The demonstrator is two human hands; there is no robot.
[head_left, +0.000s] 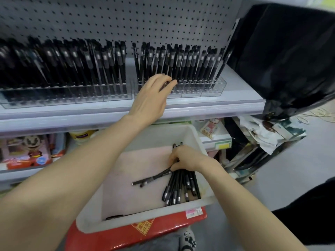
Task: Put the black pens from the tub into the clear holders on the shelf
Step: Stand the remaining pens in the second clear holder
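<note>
Writing is scarce and mostly blurred. At lower left, a pink toy box with a cartoon face has lettering you cannot make out. The flat red packet with a gold emblem under the tub carries gold characters and a pink-and-white sticker, both illegible.

Across the upper half, two clear plastic holders sit side by side on the pale grey shelf, packed with upright black pens. Your left hand reaches over the shelf lip to the front of the right-hand holder. Its fingers are bent close against the thumb, pinching what looks like a single black pen.

Below centre, the white rectangular plastic tub rests on the red packet. Your right hand is inside it, fingers curled tightly round a bundle of loose black pens that fan toward the tub's lower right corner. One more pen lies crosswise just left of them. A glossy black plastic bag fills the upper right, hiding the shelf's end, with crumpled packets stacked beneath it.

Pale perforated pegboard backs the shelf, and grey floor shows at right.
</note>
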